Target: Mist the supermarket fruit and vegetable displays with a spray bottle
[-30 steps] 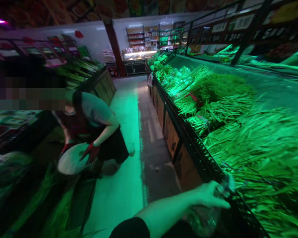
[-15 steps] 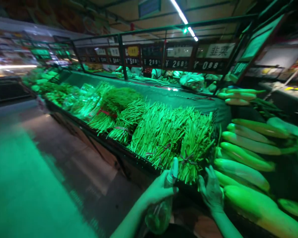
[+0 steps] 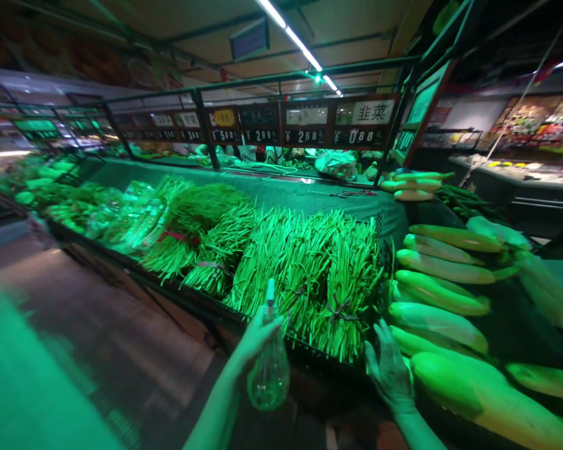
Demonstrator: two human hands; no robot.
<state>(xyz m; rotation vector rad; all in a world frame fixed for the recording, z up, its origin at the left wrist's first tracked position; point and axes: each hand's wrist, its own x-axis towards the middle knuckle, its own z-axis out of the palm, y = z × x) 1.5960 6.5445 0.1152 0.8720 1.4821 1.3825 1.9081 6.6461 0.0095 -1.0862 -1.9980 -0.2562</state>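
My left hand (image 3: pixel 261 332) is wrapped round the neck of a clear spray bottle (image 3: pixel 269 377) with a pale nozzle, held in front of the stand's edge. Beyond it lie tied bundles of long green stalks (image 3: pixel 304 269), tips pointing away from me. A dark tie binds the rightmost bundle (image 3: pixel 351 281). My right hand (image 3: pixel 390 369) has its fingers apart and holds nothing. It is at the stand's front edge, between the stalks and a big pale green gourd (image 3: pixel 478 387). I cannot tell whether it touches the edge.
Several long gourds (image 3: pixel 443 292) lie in a row at the right. Leafy greens (image 3: pixel 70 203) stretch along the stand to the left. Price signs (image 3: pixel 363 122) hang from a dark frame (image 3: pixel 197 119) behind the stalks. Tiled floor (image 3: pixel 136 356) lies at the lower left.
The view has turned right, so the stand sits further left. My left hand and the spray bottle have moved left in the picture, and the bottle shows more fully. My right hand stays by the edge.
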